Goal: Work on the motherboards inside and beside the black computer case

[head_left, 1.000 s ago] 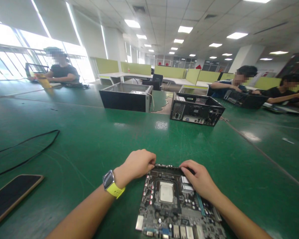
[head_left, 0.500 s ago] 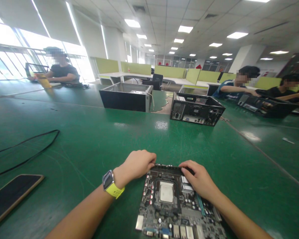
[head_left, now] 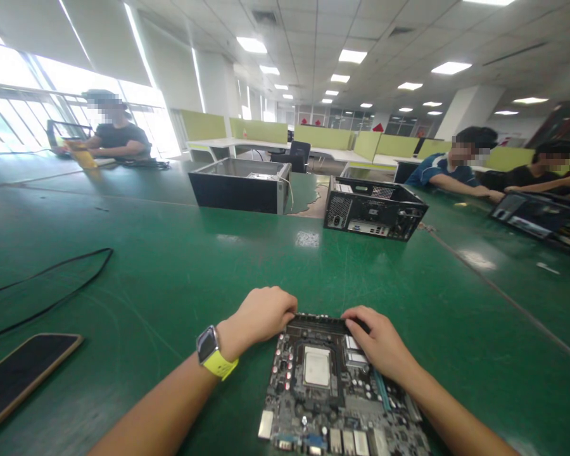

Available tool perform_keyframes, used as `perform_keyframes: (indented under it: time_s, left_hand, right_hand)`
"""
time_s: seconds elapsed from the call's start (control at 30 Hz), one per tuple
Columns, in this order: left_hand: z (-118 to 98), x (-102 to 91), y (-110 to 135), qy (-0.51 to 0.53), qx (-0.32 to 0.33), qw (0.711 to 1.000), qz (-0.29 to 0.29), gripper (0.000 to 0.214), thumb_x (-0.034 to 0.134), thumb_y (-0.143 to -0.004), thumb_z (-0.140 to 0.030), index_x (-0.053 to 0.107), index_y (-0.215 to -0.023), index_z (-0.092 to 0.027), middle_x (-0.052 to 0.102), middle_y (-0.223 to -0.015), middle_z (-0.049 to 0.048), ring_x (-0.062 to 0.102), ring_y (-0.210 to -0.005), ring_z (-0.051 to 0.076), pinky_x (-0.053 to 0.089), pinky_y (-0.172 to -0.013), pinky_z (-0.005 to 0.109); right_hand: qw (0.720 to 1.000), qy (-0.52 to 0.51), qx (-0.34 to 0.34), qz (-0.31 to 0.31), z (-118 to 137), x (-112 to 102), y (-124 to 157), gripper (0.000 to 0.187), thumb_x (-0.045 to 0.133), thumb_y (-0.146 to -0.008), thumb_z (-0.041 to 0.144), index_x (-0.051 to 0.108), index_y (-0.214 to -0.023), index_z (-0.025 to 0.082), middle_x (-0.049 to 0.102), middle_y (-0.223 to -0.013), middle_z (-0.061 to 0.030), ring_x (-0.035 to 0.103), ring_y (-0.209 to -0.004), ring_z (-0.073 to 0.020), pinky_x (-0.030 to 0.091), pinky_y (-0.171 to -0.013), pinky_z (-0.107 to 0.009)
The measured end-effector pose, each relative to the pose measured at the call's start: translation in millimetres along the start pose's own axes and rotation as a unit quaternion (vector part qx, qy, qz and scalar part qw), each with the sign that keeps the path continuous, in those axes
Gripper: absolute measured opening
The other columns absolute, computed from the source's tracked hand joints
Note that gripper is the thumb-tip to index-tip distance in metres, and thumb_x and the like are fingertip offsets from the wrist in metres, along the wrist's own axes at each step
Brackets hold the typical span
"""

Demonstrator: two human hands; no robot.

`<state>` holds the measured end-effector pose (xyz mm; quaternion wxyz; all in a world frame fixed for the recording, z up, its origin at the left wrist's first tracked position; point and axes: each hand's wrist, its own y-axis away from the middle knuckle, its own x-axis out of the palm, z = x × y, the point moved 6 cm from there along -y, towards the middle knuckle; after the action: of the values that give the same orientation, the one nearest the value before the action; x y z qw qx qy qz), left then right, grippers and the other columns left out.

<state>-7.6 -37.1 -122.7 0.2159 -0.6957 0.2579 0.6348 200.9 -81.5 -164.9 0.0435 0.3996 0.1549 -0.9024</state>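
Observation:
A motherboard [head_left: 308, 405] lies flat on the green tabletop in front of me, its ports towards me. A processor with a silvery metal lid [head_left: 317, 366] sits in its socket. Dark memory slots [head_left: 316, 323] run along the board's far edge. My left hand [head_left: 265, 311], with a lime-strapped watch [head_left: 213, 351] on the wrist, is closed on the far left corner of the board; its fingertips are partly hidden. At the far right end of the slots, my right hand [head_left: 380, 339] pinches the board's edge between thumb and fingers.
A smartphone [head_left: 26, 377] and a black cable [head_left: 76, 282] lie at left. Beyond the board stand two computer cases [head_left: 240, 193], [head_left: 375, 215]. At right, a person in blue [head_left: 444, 171] reaches towards another case [head_left: 544, 218]. Another person [head_left: 121, 136] sits at far left.
My hands and the motherboard stay where they were. At right, the co-worker's computer case has shifted right and nearer, and that person's arm has lowered.

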Motion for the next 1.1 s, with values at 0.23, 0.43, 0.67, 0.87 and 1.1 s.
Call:
perform_keyframes:
  time_s: [0.23, 0.43, 0.67, 0.87, 1.1]
  left_hand:
    - [0.9, -0.5, -0.2, 0.014, 0.001, 1.0, -0.002, 0.017, 0.049, -0.083, -0.029, 0.066, -0.087, -0.026, 0.068, -0.084, 0.0029, 0.063, -0.079, 0.02, 0.046, -0.068, 0.029]
    - [-1.5, -3.9, -0.3, 0.016, -0.002, 1.0, 0.001, 0.018, 0.049, -0.082, -0.028, 0.067, -0.083, -0.025, 0.068, -0.081, 0.0027, 0.063, -0.077, 0.02, 0.046, -0.067, 0.03]
    - [-1.3, -1.9, -0.2, 0.023, -0.01, 1.0, 0.009, 0.018, 0.051, -0.08, -0.028, 0.068, -0.086, -0.025, 0.068, -0.084, 0.0036, 0.063, -0.079, 0.019, 0.046, -0.068, 0.028]
    - [-0.8, -1.5, 0.0, 0.016, -0.01, 1.0, 0.007, 0.019, 0.049, -0.082, -0.03, 0.067, -0.086, -0.024, 0.068, -0.085, 0.0043, 0.063, -0.079, 0.02, 0.046, -0.068, 0.029]
    - [0.5, 2.5, -0.8, 0.003, -0.001, 1.0, 0.006, 0.021, 0.047, -0.086, -0.032, 0.066, -0.086, -0.024, 0.068, -0.084, 0.004, 0.063, -0.079, 0.021, 0.046, -0.067, 0.03]
  right_hand:
    - [1.0, -0.013, 0.013, -0.01, -2.0, -0.7, 0.7, 0.019, 0.045, -0.088, 0.028, 0.063, -0.092, 0.021, 0.066, -0.092, -0.0049, 0.059, -0.089, -0.02, 0.045, -0.082, -0.035]
    - [1.0, -0.001, -0.008, 0.009, 2.7, 0.2, 1.1, 0.017, 0.047, -0.087, 0.024, 0.064, -0.086, 0.021, 0.066, -0.089, -0.0037, 0.058, -0.088, -0.0189, 0.044, -0.081, -0.033]
    - [1.0, -0.016, -0.018, -0.014, 4.2, -2.4, 0.3, 0.021, 0.045, -0.089, 0.028, 0.065, -0.09, 0.021, 0.067, -0.09, -0.0041, 0.06, -0.088, -0.0187, 0.045, -0.081, -0.033]
    - [1.0, -0.006, -0.016, -0.009, 3.6, -1.8, 0.3, 0.021, 0.045, -0.089, 0.028, 0.065, -0.089, 0.021, 0.067, -0.091, -0.0046, 0.06, -0.088, -0.0191, 0.045, -0.081, -0.033]
    - [1.0, 0.006, -0.008, -0.004, 2.3, -0.5, -0.1, 0.02, 0.045, -0.089, 0.028, 0.063, -0.089, 0.021, 0.066, -0.09, -0.0044, 0.059, -0.088, -0.0191, 0.044, -0.081, -0.033]
